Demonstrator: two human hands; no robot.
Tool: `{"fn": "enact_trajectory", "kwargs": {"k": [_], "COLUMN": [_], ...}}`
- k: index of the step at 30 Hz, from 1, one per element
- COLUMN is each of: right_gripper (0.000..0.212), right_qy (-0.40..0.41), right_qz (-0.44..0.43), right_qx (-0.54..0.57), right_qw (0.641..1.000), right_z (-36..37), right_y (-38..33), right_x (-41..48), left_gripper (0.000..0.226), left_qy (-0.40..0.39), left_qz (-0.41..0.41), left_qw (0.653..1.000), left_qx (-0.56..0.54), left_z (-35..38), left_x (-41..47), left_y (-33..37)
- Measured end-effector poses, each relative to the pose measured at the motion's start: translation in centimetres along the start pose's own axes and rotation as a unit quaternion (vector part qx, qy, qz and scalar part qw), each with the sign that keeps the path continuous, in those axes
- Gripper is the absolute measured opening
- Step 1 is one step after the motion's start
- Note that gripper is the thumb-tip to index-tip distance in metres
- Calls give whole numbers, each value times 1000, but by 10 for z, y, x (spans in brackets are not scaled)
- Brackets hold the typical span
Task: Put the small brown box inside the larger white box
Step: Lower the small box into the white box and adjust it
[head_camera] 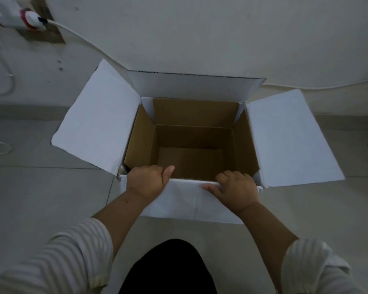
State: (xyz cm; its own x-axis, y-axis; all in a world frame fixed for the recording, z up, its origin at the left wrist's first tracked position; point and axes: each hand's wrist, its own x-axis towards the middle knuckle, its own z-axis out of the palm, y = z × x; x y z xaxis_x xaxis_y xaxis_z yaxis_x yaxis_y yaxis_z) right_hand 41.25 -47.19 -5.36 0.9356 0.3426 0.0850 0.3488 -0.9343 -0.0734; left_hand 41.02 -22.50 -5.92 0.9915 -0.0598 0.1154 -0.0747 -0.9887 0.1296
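- The white box [285, 134] sits open on the floor [40, 198], brown inside, its four flaps folded outward.
- The left hand [146, 180] grips the near rim where the near flap [183, 200] folds over: fingers curl over the edge into the box, thumb tip raised toward the opening.
- The right hand [235, 188] lies on the same fold, just to the right of the left one, fingers bent over the rim, thumb flat on the flap pointing at the other hand.
- The step in hand looks like pressing this flap down to keep the mouth clear. To do it well, push along the crease with both hands evenly so the flap stays flat and does not spring back over the opening.
- The side flaps beyond each hand already lie wide, so the way in from above is free.
- The small brown box does not show anywhere; I cannot tell where it is. It may be behind or beside the person, outside the view.
- Beyond the fingers, the inside of the box is dim; a lighter brown patch lies on the bottom, likely a bottom flap, but that is unsure.
- The fingertips inside the rim are hidden.
- A white cable [83, 37] runs along the wall past the far flap, well apart from both hands.
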Motion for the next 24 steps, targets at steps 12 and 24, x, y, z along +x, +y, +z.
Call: {"fn": "enact_trajectory", "kwargs": {"k": [12,24], "right_gripper": [70,64], "right_qy": [46,13], "right_qz": [-52,-69], "right_qx": [6,4], "right_qw": [998,998], "right_z": [1,-8], "right_y": [78,172], "right_x": [4,-16], "left_gripper": [75,63], "left_qy": [52,31], "left_qz": [-25,-54], "left_qw": [998,998], "left_qx": [16,32], "left_z": [11,25], "left_x": [21,31], "left_y": [69,167]}}
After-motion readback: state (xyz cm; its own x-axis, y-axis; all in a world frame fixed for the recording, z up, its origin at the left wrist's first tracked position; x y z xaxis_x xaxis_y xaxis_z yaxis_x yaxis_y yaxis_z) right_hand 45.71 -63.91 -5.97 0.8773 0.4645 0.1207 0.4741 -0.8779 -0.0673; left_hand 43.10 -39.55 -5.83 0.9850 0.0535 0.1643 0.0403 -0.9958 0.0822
